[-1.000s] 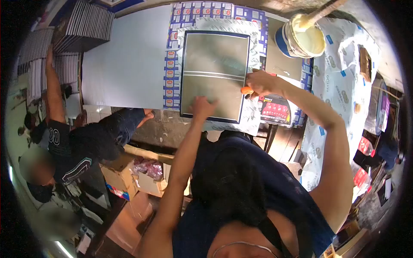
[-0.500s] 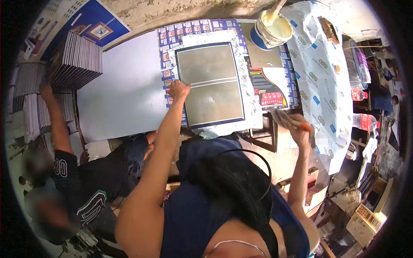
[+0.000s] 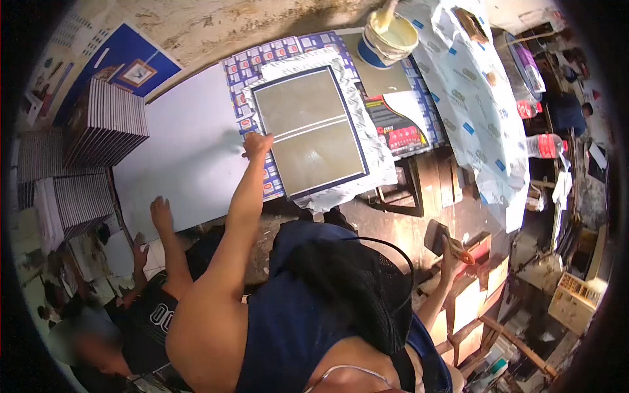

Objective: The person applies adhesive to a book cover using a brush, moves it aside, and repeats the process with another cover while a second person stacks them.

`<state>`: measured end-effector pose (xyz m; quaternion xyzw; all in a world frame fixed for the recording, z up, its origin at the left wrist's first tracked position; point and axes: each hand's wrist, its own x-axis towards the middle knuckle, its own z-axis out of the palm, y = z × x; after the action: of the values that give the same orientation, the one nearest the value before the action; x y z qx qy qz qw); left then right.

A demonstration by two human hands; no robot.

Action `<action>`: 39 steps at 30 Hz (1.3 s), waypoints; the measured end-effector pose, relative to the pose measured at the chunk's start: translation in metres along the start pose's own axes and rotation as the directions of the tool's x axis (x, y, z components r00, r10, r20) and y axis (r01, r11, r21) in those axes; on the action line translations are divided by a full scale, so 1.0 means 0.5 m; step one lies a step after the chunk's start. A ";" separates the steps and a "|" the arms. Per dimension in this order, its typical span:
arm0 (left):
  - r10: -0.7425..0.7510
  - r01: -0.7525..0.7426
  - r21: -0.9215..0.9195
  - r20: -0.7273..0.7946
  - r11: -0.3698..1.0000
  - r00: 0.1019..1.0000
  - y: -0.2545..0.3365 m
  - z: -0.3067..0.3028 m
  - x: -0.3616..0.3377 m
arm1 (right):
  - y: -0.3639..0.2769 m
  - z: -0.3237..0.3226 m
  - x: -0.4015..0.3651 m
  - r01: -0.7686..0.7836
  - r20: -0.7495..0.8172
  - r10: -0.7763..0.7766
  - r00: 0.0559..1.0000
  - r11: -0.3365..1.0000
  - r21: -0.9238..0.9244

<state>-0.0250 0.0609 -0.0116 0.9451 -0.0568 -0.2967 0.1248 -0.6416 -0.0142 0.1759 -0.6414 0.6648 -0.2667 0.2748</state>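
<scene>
Two grey-brown boards, split by a narrow white strip and edged in dark blue, lie flat on crumpled white paper. My left hand is at the left edge of these boards, thumb stretched towards them and the other fingers apart; it appears to hold nothing. Low on the right, away from the table, my right hand is closed around a wide flat brush with an orange-tipped handle. Its dark head points up and left. A bucket of pale paste with a stick in it stands at the back.
Stacks of thin-edged books or boards stand at the left. A white sheet covers the left table. Another person's hand reaches over its front edge. Printed plastic sheeting drapes the right side; bottles lie beyond.
My right hand has moved down, away from the table, with the brush. My left hand has shifted slightly off the boards' edge. The other person's arm has left the book stack.
</scene>
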 end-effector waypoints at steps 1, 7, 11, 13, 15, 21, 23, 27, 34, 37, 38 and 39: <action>-0.002 0.002 0.000 -0.019 1.000 1.000 0.006 0.003 -0.013 | 0.005 -0.003 -0.008 0.016 -0.014 -0.015 1.000 1.000 0.004; -0.057 0.053 -0.032 -0.110 0.998 0.992 0.031 0.007 -0.043 | -0.035 -0.001 -0.012 -0.026 -0.027 0.027 0.999 0.999 0.020; -0.075 0.069 -0.078 -0.081 0.995 0.994 0.035 0.020 -0.036 | -0.019 -0.020 -0.008 -0.083 -0.001 0.083 0.997 0.997 0.006; -0.098 0.091 -0.089 -0.068 0.992 0.993 0.041 0.026 -0.036 | -0.031 -0.023 -0.019 -0.095 -0.042 0.095 0.995 0.995 -0.005; -0.124 0.118 -0.114 -0.051 0.986 0.991 0.039 0.029 -0.014 | -0.042 -0.032 -0.025 -0.100 -0.047 0.100 0.994 0.995 0.005; -0.054 0.065 -0.141 0.078 0.988 0.996 -0.028 0.075 0.130 | -0.010 -0.042 -0.038 -0.199 -0.039 0.198 0.979 0.980 -0.020; -0.025 0.042 -0.159 0.109 0.986 0.994 -0.024 0.054 0.104 | -0.003 -0.038 -0.039 -0.176 -0.041 0.176 0.984 0.984 -0.004; 0.102 0.071 -0.769 0.174 0.635 0.979 -0.047 0.062 0.078 | 0.003 -0.022 -0.015 -0.123 -0.009 0.124 0.992 0.991 0.060; 0.213 0.145 -0.809 0.316 0.570 0.925 -0.040 0.012 0.008 | -0.036 0.061 0.065 0.022 0.034 -0.026 0.999 0.993 0.114; 0.223 0.104 -0.838 0.259 0.535 0.940 -0.056 0.026 0.016 | -0.007 0.205 0.123 0.212 -0.041 -0.218 0.975 0.857 0.469; 0.279 0.093 -0.829 0.289 0.552 0.916 -0.079 0.034 0.044 | -0.022 0.280 0.127 0.218 -0.020 -0.236 0.971 0.855 0.470; 0.332 0.079 -0.820 0.315 0.567 0.889 -0.090 0.041 0.062 | -0.037 0.355 0.131 0.223 0.002 -0.254 0.967 0.853 0.472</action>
<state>-0.0101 0.0945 -0.0569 0.6813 -0.0101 -0.4824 0.5505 -0.5046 -0.0808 0.0622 -0.6417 0.4870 -0.4305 0.4071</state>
